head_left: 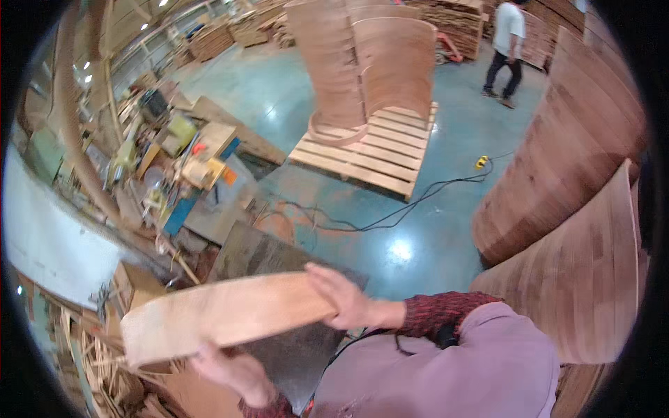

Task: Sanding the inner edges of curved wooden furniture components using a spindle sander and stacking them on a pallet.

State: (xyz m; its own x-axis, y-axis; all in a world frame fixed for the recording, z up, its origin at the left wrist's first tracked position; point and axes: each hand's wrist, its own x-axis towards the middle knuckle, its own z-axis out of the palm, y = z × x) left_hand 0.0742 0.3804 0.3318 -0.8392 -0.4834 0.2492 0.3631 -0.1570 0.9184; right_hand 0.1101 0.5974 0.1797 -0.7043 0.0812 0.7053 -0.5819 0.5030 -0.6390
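Note:
A pale, curved wooden board (230, 311) is held up in front of me, slanting from lower left to upper right. My right hand (341, 298) grips its right end, with fingers over the far side. At the near long edge, toward the left, my left hand (233, 373) holds the board from below; it is slightly blurred and its fingers are partly hidden behind the wood. Beneath the board lies a dark, flat worktable top (258, 254), partly covered from view.
A cluttered bench (209, 209) stands at the left, beside a thick pipe (87, 167). Scrap wood (104, 362) lies lower left. Large curved panels (564, 153) stand at the right; more rest on a pallet (362, 157) ahead. Black cables (376, 226) cross the floor. A person (507, 49) walks far right.

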